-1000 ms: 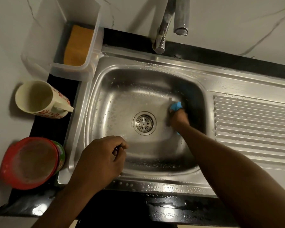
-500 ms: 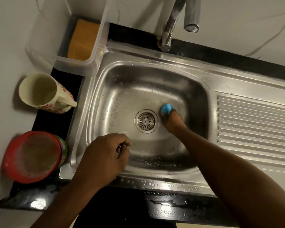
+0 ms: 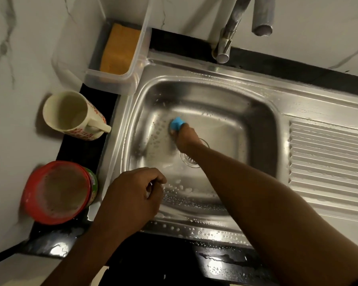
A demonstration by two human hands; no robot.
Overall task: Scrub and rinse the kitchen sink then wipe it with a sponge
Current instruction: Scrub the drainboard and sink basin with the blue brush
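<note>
The steel sink (image 3: pixel 225 87) fills the middle, its basin wet with soap suds on the left floor. My right hand (image 3: pixel 186 139) reaches into the basin and grips a blue scrubber (image 3: pixel 176 123), pressing it on the basin floor left of the drain (image 3: pixel 191 159), which my arm partly hides. My left hand (image 3: pixel 132 199) hovers over the sink's front left rim with fingers loosely curled, holding nothing. An orange sponge (image 3: pixel 120 49) lies in a clear plastic tub (image 3: pixel 112 81) at the back left.
A chrome faucet (image 3: pixel 227 34) rises behind the basin, no water running. A cream mug (image 3: pixel 70 114) and a red-lidded jar (image 3: pixel 58 193) stand on the black counter at left. The ribbed drainboard (image 3: pixel 329 157) lies at right. The front counter is wet.
My right hand has swept the blue scrubber from the basin's right side across the drain to the left. My left hand has stayed at the front rim.
</note>
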